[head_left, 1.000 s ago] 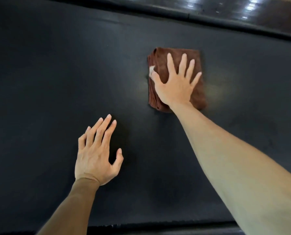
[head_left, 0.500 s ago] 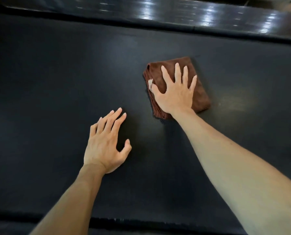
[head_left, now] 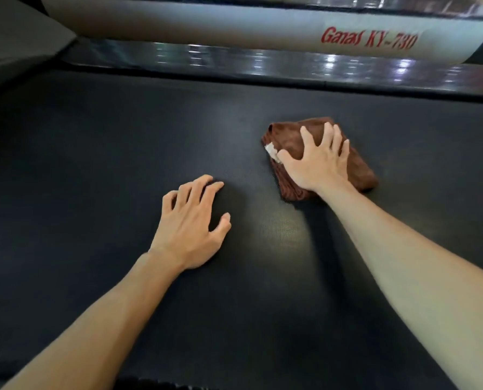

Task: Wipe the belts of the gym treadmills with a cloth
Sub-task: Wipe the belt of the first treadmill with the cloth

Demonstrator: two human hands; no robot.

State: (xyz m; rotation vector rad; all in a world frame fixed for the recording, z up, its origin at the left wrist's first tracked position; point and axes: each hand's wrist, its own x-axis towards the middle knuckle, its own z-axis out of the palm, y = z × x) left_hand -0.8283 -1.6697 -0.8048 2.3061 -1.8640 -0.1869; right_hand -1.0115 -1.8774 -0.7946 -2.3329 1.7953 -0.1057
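The fingers (head_left: 330,136) of the right hand (head_left: 317,161) are spreading wide and pressing flat on a folded brown cloth (head_left: 290,142), the thumb lying along its left edge beside a small white tag (head_left: 271,150); nothing is curling round the fabric, so the palm is pushing it rather than gripping it. The cloth is lying on the black treadmill belt (head_left: 94,164), right of centre and toward the far edge, short of the glossy side rail (head_left: 234,63) that is running across the far side. Nearer and to the left, well apart from the cloth, the left hand (head_left: 191,223) is propping on the bare belt with fingers bent and fingertips down (holding nothing, seemingly bracing the person's weight). Beyond the rail a pale grey frame bar (head_left: 206,23) is showing red lettering, "Ganas KY-730".

The step in hand looks to be the wiping stroke itself, mid-belt. A faint sheen is showing on the belt just near of the cloth, perhaps a freshly wiped patch, though that is hard to tell. Much of the belt to the left is looking untouched, so the next move probably calls for keeping even downward pressure and sliding the cloth sideways in overlapping passes, with the bracing hand shifting out of its path.
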